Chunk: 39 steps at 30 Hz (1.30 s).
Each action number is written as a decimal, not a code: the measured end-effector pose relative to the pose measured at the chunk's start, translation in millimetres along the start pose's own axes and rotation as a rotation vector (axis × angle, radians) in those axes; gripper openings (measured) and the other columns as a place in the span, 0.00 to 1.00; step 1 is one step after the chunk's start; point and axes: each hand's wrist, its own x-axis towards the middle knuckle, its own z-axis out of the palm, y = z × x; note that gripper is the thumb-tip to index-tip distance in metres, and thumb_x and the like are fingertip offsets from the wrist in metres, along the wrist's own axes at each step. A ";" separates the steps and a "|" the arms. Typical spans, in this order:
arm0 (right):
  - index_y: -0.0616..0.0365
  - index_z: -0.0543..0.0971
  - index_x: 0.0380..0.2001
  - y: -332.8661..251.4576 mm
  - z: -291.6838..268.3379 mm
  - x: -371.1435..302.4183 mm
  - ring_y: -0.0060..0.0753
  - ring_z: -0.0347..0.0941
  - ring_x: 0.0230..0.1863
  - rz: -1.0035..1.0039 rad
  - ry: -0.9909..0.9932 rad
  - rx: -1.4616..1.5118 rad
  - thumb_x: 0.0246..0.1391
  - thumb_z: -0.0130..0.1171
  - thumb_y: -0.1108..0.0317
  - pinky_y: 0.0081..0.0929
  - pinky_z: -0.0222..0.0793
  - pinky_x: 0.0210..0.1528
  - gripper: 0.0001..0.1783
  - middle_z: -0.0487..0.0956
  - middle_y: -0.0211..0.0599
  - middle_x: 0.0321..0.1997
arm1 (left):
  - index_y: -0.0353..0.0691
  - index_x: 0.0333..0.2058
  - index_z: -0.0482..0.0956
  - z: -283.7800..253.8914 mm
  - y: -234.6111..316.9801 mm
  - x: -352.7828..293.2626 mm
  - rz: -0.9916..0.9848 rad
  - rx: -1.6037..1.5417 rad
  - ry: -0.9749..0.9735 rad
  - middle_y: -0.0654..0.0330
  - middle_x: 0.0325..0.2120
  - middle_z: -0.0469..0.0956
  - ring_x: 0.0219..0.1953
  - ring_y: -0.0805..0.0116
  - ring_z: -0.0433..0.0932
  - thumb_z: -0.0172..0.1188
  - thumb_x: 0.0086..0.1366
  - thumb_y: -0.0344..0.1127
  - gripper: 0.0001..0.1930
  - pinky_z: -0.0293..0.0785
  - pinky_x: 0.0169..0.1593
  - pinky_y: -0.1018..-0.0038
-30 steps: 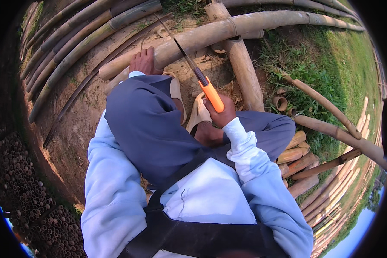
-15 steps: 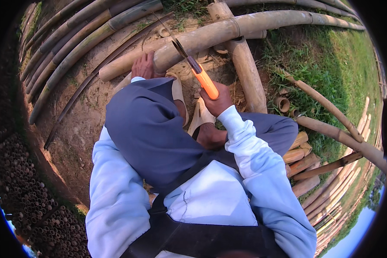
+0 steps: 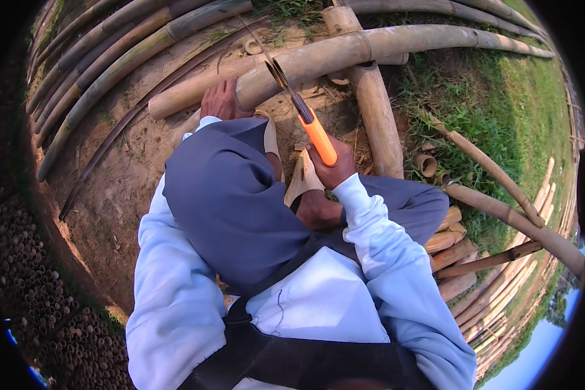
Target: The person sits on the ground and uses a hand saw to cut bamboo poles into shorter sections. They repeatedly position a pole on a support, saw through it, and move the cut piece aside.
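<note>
A handsaw (image 3: 318,138) with an orange handle is in my right hand (image 3: 335,162), whose fingers are wrapped round the grip. Its thin blade lies across a thick tan bamboo pole (image 3: 305,64) near the pole's left end. Close to that end, my left hand (image 3: 220,102) rests with bent fingers over a second bamboo length (image 3: 175,102) lying beneath and beside the thick pole. My left fingertips are partly hidden against the bamboo. Another stout bamboo piece (image 3: 378,117) passes crosswise under the thick pole and props it.
Long bamboo poles (image 3: 110,81) lie side by side at the far left. Many cut bamboo ends (image 3: 39,292) are stacked at lower left. Cut pieces (image 3: 452,250) and slanting poles (image 3: 500,172) lie right of my knee, beside grass (image 3: 481,140). My sandalled feet (image 3: 303,179) are below the pole.
The saw and my right hand have drawn back slightly toward me and to the right. My left hand stays on the bamboo. The whole view has shifted a little.
</note>
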 end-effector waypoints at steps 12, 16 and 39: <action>0.63 0.80 0.34 -18.5 -27.1 -64.9 0.50 0.78 0.23 0.089 -0.026 0.033 0.49 0.65 0.76 0.35 0.72 0.28 0.08 0.78 0.43 0.22 | 0.43 0.58 0.69 -25.9 -74.0 -44.8 -0.143 0.038 0.146 0.53 0.45 0.76 0.46 0.50 0.78 0.77 0.40 0.52 0.46 0.73 0.52 0.59; 0.64 0.80 0.34 -34.9 -36.5 -53.2 0.49 0.77 0.22 -0.166 0.080 0.074 0.49 0.66 0.76 0.35 0.70 0.25 0.08 0.78 0.43 0.23 | 0.43 0.59 0.69 -25.6 -104.2 -74.3 -0.214 0.049 0.152 0.52 0.46 0.76 0.47 0.49 0.77 0.77 0.41 0.55 0.46 0.72 0.52 0.59; 0.60 0.69 0.45 119.4 -84.1 4.7 0.61 0.74 0.48 0.402 0.401 -0.380 0.52 0.64 0.61 0.53 0.68 0.50 0.22 0.77 0.56 0.44 | 0.41 0.57 0.68 -127.9 18.4 80.0 0.386 0.143 0.164 0.52 0.45 0.75 0.48 0.51 0.75 0.78 0.34 0.50 0.49 0.69 0.53 0.60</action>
